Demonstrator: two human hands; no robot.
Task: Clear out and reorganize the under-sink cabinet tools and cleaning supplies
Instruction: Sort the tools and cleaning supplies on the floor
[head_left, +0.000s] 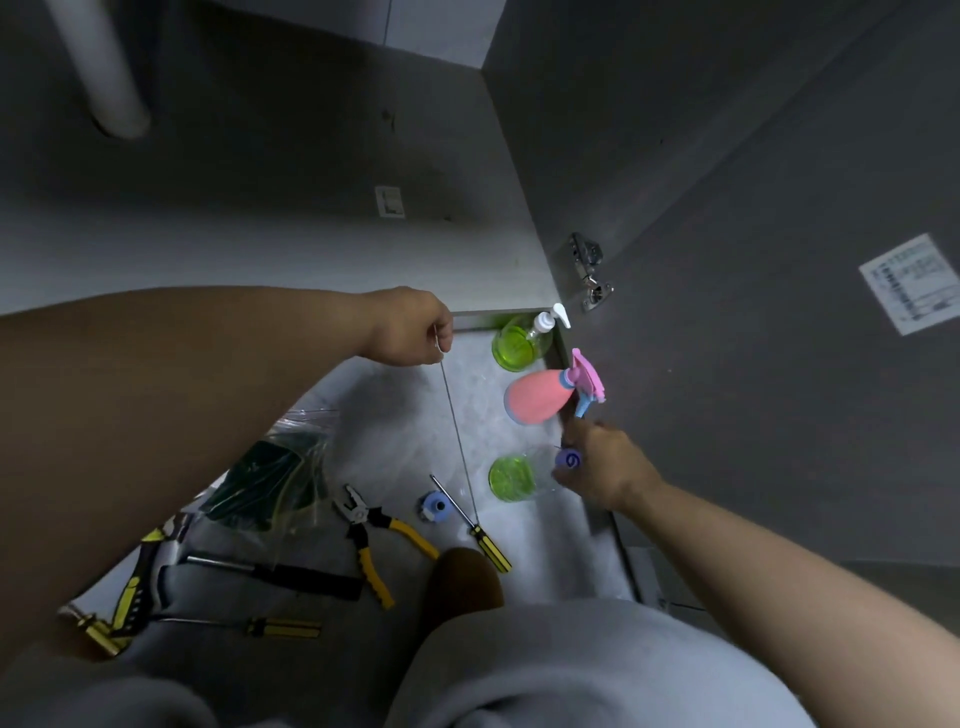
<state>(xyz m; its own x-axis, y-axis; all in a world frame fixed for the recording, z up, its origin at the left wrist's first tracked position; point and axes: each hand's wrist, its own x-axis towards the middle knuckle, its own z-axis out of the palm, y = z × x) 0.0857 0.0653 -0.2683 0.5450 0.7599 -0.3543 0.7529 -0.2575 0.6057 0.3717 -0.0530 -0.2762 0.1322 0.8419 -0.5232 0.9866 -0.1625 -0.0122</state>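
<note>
My left hand (410, 327) pinches the looped top of a long thin metal wire (457, 436), which hangs down toward the cabinet floor (405, 415). My right hand (608, 462) grips the purple-capped top of a clear bottle of green liquid (511, 478) standing near the cabinet's right edge. Behind it stand a pink spray bottle (535, 397) and a green pump bottle (519, 343). On the floor lie yellow-handled pliers (374, 530), a yellow-and-black screwdriver (472, 525) and a small blue roll (434, 506).
A plastic bag of green pads (270, 478) lies at the left. Near it are second pliers (140, 571), a black-handled tool (291, 577) and another screwdriver (260, 626). A white drain pipe (104, 67) runs at the back left. The open door (779, 260) with its hinge (589, 270) stands at the right.
</note>
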